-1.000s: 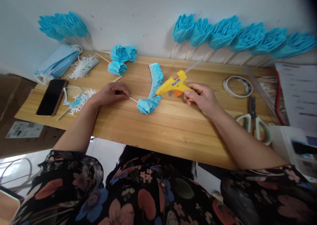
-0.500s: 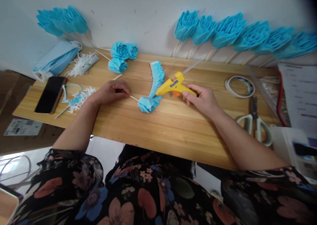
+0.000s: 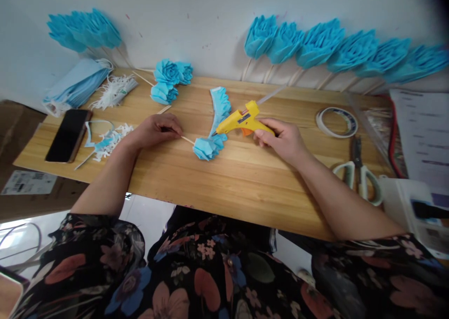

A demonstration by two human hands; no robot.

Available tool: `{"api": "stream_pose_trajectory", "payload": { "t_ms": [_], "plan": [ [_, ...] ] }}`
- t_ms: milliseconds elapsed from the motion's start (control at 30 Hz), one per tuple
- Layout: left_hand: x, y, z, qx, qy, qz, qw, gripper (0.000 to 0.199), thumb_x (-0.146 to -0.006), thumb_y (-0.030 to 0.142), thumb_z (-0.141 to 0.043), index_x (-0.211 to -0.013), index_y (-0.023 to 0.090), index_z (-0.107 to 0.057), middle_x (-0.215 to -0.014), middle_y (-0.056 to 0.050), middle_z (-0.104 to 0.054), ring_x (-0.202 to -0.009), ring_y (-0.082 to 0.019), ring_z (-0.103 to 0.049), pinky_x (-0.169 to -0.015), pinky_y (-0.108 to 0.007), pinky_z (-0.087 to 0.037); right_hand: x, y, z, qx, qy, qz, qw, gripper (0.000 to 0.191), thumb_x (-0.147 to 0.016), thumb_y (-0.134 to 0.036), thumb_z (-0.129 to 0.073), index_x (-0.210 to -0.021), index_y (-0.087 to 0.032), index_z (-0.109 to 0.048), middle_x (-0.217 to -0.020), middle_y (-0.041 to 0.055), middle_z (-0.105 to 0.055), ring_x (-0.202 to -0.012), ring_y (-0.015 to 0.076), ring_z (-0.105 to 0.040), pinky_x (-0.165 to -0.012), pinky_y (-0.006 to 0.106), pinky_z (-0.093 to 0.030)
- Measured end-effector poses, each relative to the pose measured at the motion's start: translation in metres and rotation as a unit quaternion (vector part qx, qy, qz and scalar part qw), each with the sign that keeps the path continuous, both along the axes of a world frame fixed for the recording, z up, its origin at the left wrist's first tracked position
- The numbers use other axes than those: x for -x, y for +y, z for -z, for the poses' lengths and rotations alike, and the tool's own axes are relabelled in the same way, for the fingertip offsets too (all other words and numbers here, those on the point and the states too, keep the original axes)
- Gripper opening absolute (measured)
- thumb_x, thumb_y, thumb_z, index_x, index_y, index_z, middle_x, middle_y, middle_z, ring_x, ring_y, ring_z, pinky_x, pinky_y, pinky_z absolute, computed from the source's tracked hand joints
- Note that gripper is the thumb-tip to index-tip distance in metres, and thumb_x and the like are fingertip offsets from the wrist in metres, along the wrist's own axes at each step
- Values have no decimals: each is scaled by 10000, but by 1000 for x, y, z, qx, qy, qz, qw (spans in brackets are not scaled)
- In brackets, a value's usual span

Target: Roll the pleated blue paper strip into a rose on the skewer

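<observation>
My left hand (image 3: 163, 129) is closed, pinching the end of a thin wooden stick (image 3: 187, 140). At the stick's other end is a partly rolled blue flower (image 3: 206, 149). A scalloped blue strip (image 3: 220, 105) runs from the flower away across the table. In my right hand (image 3: 280, 136) is a yellow glue gun (image 3: 242, 118), gripped by its handle, with a clear glue stick (image 3: 271, 94) out of its back. The gun's nozzle is at the strip close beside the flower; whether it touches I cannot tell.
Finished blue flowers (image 3: 319, 43) on sticks lean against the wall; smaller ones (image 3: 167, 78) lie at the back. Masks (image 3: 75, 85), white trimmings (image 3: 115, 92) and a phone (image 3: 68, 135) are at left. A tape roll (image 3: 336, 122), scissors (image 3: 357, 155) and a plastic box (image 3: 407, 199) are at right.
The glue gun's nozzle has moved slightly along the strip toward the flower. My left hand keeps its pinch on the stick. The whole view has shifted a little.
</observation>
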State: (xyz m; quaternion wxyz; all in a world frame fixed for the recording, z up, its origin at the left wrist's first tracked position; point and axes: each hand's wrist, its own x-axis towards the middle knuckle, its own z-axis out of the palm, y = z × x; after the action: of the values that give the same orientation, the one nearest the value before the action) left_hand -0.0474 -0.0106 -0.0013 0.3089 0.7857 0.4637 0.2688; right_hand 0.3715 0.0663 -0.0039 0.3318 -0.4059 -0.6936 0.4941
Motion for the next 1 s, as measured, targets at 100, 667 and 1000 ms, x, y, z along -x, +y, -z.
{"api": "stream_pose_trajectory", "payload": {
  "t_ms": [100,667,1000],
  "plan": [
    [0,0,1,0,-5,-5,1000,414,-1047,587,-816,-898,204,-866,-995,-108,-825,-903,-207,-761,-864,-283,-613,-1,2,3,45,55,6,997,407,-878,-617,-899,-1093,-273,-882,-787,20,-757,-585,138,-569,-545,309,-416],
    [0,-1,1,-10,-8,1,1000,427,-1047,586,-816,-911,186,-874,-983,-110,-826,-877,-200,-749,-842,-292,-607,-5,7,4,-65,-55,-5,996,342,-894,-590,-871,-1037,-280,-885,-685,-8,-716,-553,171,-570,-591,350,-469],
    [0,-1,0,0,6,-4,1000,438,-1055,596,-801,-909,187,-864,-1001,-113,-828,-898,-206,-753,-865,-300,-616,-3,5,1,23,30,-6,999,375,-937,-636,-842,-1016,-269,-834,-821,24,-776,-593,140,-605,-576,316,-488]
  ]
}}
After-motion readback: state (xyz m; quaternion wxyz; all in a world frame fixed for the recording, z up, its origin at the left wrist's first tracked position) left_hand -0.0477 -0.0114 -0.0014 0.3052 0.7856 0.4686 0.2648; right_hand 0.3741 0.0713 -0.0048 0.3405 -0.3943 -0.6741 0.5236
